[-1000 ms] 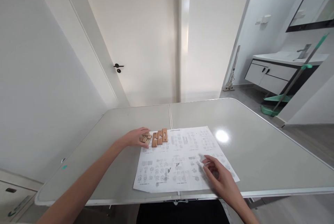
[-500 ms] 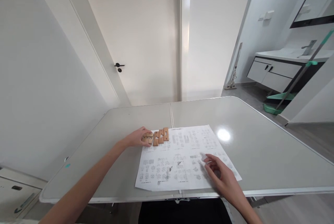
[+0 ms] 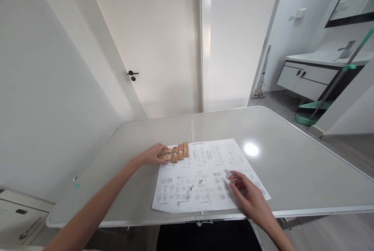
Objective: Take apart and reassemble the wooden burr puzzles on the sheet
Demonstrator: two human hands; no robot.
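A printed sheet (image 3: 204, 181) covered with small grey diagrams lies on the table. Along its upper left edge sits a row of notched wooden puzzle pieces (image 3: 180, 152), the right ones darker brown and slotted. My left hand (image 3: 153, 154) has its thumb and fingers closed about the lighter wooden pieces (image 3: 167, 154) at the row's left end, partly covering them. Over the right part of the sheet rests my right hand (image 3: 247, 192), its fingers loosely bent and apart from the thumb, with nothing visible in them.
The pale table (image 3: 292, 165) has a metal rim and a centre seam. Behind it stands a white door (image 3: 163, 40) with a black handle. At the right are a washbasin cabinet (image 3: 306, 77), a mop (image 3: 264, 71) and a green dustpan (image 3: 305, 119).
The view has shifted very slightly. Both hands and the wooden pieces stay practically where they were.
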